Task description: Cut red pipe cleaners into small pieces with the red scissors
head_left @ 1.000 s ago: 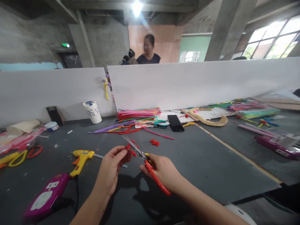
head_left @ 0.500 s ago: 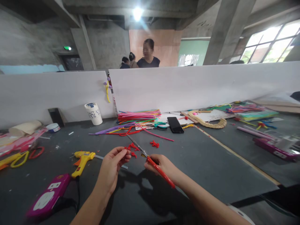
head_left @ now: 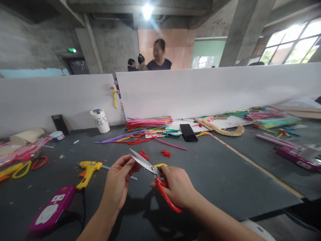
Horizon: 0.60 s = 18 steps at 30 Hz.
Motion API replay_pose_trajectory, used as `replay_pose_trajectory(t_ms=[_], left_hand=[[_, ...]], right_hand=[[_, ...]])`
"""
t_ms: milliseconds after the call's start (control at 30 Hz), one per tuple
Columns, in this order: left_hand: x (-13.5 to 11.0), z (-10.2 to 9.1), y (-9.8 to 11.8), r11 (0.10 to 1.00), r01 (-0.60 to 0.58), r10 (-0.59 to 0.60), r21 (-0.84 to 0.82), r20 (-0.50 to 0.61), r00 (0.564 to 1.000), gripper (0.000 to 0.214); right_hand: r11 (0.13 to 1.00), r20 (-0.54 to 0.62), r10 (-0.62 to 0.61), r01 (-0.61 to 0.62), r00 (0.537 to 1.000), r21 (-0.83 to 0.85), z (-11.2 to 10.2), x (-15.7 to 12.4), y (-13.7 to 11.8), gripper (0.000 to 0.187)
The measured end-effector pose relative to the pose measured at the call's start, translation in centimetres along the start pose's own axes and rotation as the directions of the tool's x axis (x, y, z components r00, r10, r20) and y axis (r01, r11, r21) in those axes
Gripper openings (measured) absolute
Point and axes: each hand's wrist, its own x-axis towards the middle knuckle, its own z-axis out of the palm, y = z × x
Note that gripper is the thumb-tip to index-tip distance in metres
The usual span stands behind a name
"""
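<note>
My right hand (head_left: 175,185) grips red and yellow handled scissors (head_left: 152,172), whose blades are spread and point left toward my left hand. My left hand (head_left: 119,182) is pinched just under the blade tips; what its fingertips hold is too small to make out. Small red pipe-cleaner bits (head_left: 144,155) and a second small cluster of red bits (head_left: 166,153) lie on the dark table (head_left: 213,174) just beyond the hands. A pile of coloured pipe cleaners (head_left: 147,124) sits farther back by the white partition.
A yellow glue gun (head_left: 87,169) and a purple power strip (head_left: 51,211) lie at the left. A black phone (head_left: 188,132), a white cup (head_left: 100,120) and more scissors (head_left: 22,166) are on the table. People stand behind the partition (head_left: 200,90).
The scissor blades have opened and swung left toward my left hand. The red bits that were at my left fingertips now lie on the table beyond them.
</note>
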Motion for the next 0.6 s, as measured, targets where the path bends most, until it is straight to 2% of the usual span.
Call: replay_pose_trajectory(t_ms=[367, 600], left_hand=[[-0.32, 0.1, 0.34, 0.999, -0.03, 0.028, -0.035, -0.043, 0.999, 0.009], [-0.5, 0.35, 0.29, 0.999, -0.035, 0.034, -0.032, -0.027, 0.999, 0.009]], right_hand=[[0.999, -0.017, -0.05, 0.05, 0.999, -0.021, 0.74, -0.26, 0.08, 0.03], [0.999, -0.028, -0.042, 0.042, 0.999, -0.012, 0.7, -0.42, -0.02, 0.031]])
